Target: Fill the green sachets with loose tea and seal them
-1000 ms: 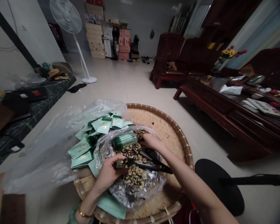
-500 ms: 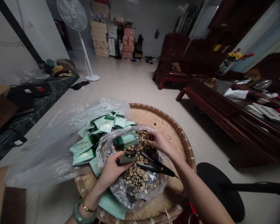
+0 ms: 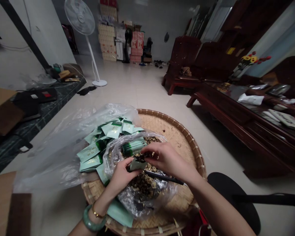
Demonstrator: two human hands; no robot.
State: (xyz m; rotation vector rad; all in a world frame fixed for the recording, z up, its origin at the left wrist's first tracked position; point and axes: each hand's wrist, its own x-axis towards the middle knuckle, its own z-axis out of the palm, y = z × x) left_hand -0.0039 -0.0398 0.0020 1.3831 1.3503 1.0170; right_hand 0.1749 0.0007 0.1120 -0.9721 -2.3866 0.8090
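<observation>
My left hand (image 3: 120, 177) pinches a small pale green sachet (image 3: 137, 165), its mouth facing up. Over that mouth, my right hand (image 3: 169, 160) has its fingertips closed on dark dried pieces, partly hidden by the fingers. Beneath both hands, a dried tea-like mix (image 3: 144, 185) of dark and yellowish bits lies in a clear plastic bag (image 3: 134, 206). Black tongs (image 3: 162, 177) rest on the mix, partly covered by my right hand. A bundle of green sachets (image 3: 134, 147) lies on the bag, just beyond my left hand.
The round woven bamboo tray (image 3: 186, 132) carries everything. More sachets (image 3: 113, 130) are heaped at its left on a large clear plastic sheet (image 3: 56, 160). A black round stand base (image 3: 233, 200) is at the right, a cardboard box (image 3: 1, 196) at the left.
My right hand has moved left from the mix to the sachet's mouth, now with dark pieces at its fingertips. My left hand still holds the sachet, raised slightly and shifted right.
</observation>
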